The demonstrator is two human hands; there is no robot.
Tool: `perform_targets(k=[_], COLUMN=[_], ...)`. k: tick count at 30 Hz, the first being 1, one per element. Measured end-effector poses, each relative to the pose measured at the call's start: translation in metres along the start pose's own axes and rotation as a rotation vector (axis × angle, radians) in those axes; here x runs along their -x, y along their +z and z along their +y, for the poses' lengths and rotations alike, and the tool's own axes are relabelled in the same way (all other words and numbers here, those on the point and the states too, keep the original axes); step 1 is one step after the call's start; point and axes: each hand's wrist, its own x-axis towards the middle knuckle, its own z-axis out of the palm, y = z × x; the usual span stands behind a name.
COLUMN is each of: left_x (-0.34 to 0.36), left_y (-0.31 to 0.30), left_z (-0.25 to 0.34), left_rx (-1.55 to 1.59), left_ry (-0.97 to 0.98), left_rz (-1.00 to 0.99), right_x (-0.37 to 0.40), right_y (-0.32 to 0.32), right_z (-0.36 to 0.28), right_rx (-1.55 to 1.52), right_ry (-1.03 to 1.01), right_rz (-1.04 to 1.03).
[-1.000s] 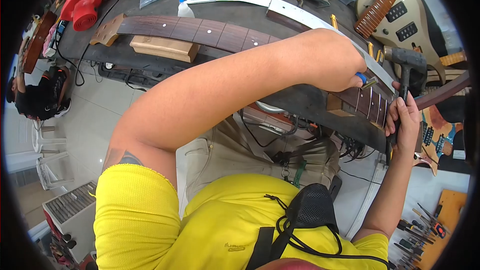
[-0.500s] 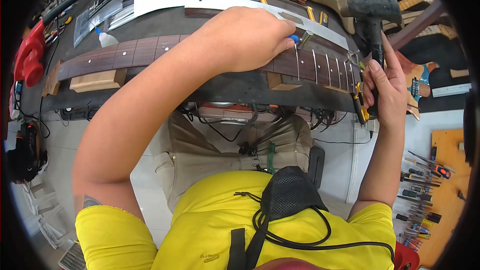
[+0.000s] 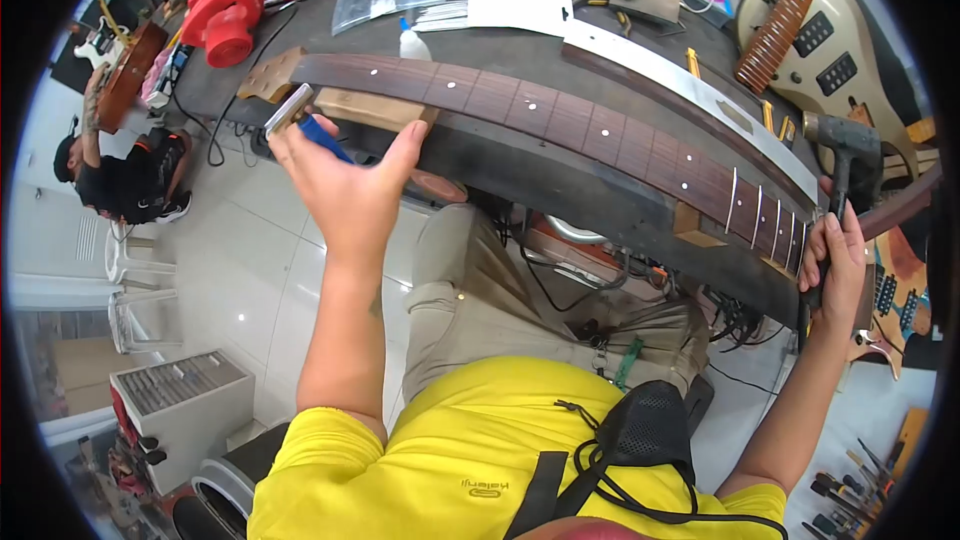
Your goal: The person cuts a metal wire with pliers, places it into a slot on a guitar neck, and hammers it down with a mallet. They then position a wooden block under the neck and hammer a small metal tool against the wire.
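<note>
My left hand (image 3: 345, 185) holds a blue-handled tool (image 3: 325, 140) with a flat metal head, thumb spread away near the end of a pale wooden block (image 3: 375, 110). That block lies under the headstock end of a guitar neck (image 3: 490, 97) with a dark fingerboard and dot inlays. Several shiny frets (image 3: 757, 218) sit across the neck's right end. Close to that end, my right hand (image 3: 838, 265) grips a black hammer (image 3: 845, 145) by its handle, head up. A second wooden block (image 3: 697, 227) supports the neck towards the right.
A long metal straightedge-like bar (image 3: 690, 90) lies behind the neck. A red blower (image 3: 225, 20), a small white bottle (image 3: 413, 43) and a white card (image 3: 515, 10) lie further back. A cream guitar body (image 3: 810, 40) stands back right. Another person (image 3: 130, 175) crouches far left.
The view has swung left. My left hand has moved from the fretted part of the neck to the headstock end, carrying the blue-handled tool. My right hand still holds the hammer upright.
</note>
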Motion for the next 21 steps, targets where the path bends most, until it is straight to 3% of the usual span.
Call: perform_targets(k=[2,5,9,12,18,21], left_x=[-0.001,-0.009,-0.012,-0.022,-0.038,-0.049], left_y=[0.006,0.015,0.008,-0.002,-0.034,-0.054], left_z=[-0.019,-0.020,-0.026,-0.035,-0.043,-0.062], left_rx=[-0.170,-0.109,-0.193,-0.210,-0.296,-0.074], left_ry=[-0.101,-0.388,-0.215,-0.190,-0.214,-0.335], left_rz=[-0.019,-0.224,-0.147,-0.070,-0.035,0.036], right_x=[-0.003,-0.004,-0.007,-0.008,-0.009,-0.010], right_y=[-0.002,-0.005,-0.004,-0.006,-0.005,-0.002], right_z=[0.000,0.003,0.003,0.007,0.006,0.006], right_rx=[-0.010,0.014,-0.002,-0.054,-0.024,-0.021], right_ry=[-0.018,-0.015,0.006,-0.001,-0.018,-0.004], right_rz=[-0.030,-0.049,-0.005,-0.014,-0.015,-0.007])
